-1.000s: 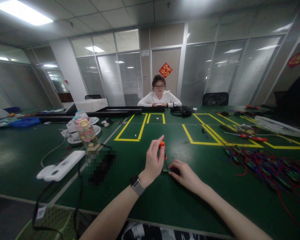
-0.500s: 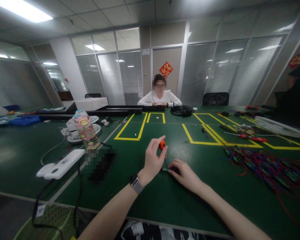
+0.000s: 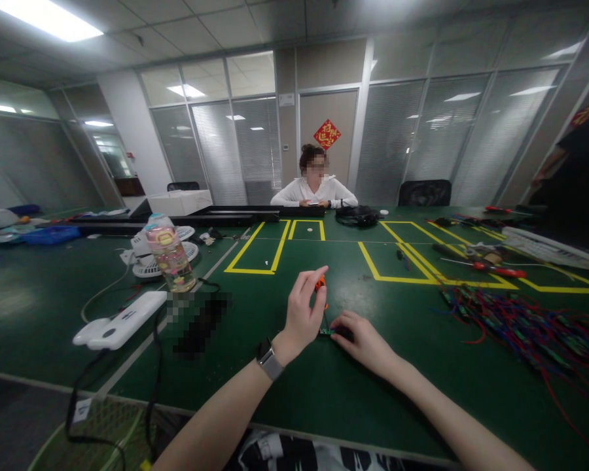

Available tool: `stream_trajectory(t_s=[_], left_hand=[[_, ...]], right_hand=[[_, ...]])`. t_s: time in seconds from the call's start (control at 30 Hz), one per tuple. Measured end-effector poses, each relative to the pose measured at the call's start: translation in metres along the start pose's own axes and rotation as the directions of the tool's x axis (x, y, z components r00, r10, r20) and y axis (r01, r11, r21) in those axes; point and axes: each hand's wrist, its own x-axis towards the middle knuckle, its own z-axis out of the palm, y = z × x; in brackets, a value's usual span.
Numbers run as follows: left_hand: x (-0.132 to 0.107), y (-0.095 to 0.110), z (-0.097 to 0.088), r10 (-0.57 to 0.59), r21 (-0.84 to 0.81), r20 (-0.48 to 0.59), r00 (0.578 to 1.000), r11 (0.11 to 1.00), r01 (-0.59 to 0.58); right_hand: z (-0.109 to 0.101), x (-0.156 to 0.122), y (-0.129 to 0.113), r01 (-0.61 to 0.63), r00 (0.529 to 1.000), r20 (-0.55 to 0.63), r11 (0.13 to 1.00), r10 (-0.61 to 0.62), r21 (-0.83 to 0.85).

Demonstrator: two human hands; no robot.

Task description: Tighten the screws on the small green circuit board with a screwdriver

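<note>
The small board (image 3: 325, 332) lay near, at centre, partly hidden by the right hand (image 3: 362, 337) pinching its right end; the left hand (image 3: 304, 313) gripped the screwdriver (image 3: 320, 284), covering most of its handle. Green tabletop (image 3: 304, 399) stretched nearward.

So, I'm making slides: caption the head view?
Left hand holds an orange screwdriver over a green board; right hand at its edge.

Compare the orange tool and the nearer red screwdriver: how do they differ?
The orange tool is in the left hand; the red screwdriver lies on the table. The orange tool is held steeply; the red screwdriver lies flat. The orange tool's shaft looks dark; the red screwdriver's, pale. Both shafts are thin.
</note>
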Motion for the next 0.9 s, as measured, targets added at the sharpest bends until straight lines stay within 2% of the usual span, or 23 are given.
stream_trajectory(t_s=[0.23,0.47,0.63,0.9], left_hand=[[0.0006,-0.0031,0.0008,0.026,0.05,-0.049,0.998,0.998,-0.023],[0.0,-0.0008,0.0004,0.021,-0.003,0.009,1.0,1.0,-0.021],[0.0019,-0.0027,-0.0012,0.009,0.062,-0.009,1.0,0.998,-0.008],[0.0033,0.0005,-0.0013,0.009,0.04,-0.005,1.0,0.999,-0.009]], right_hand=[[0.0002,0.0005,-0.0003,-0.003,1.0,0.004,1.0,0.003,0.001],[0.0001,-0.0001,0.0001,0.005,1.0,0.002,1.0,-0.005,-0.01],[-0.0006,-0.0003,-0.0005,0.002,1.0,0.007,1.0,-0.002,-0.009],[-0.0022,-0.0003,-0.0036,0.0,1.0,0.011,1.0,0.0,-0.012]])
